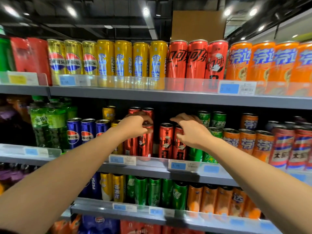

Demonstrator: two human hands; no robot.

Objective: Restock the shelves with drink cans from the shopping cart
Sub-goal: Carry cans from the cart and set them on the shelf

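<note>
- While both bare arms reach toward the grey metal middle shelf, the left hand curls its fingers from above round the rim of a tall slim red aluminium drink can, which stands at the shelf's front edge behind a blue-and-white price tag.
- Right hand: palm down, fingers bent loosely over the top of a second red can, thumb against its side; whether it truly grasps cannot be told.
- Just left of the right fingers stands a third red can; two more red cans rise behind the left fingers.
- Left of the left hand: three blue cola cans in a row.
- Right of the right hand: three orange soda cans at the front, green cans behind the fingers.
</note>
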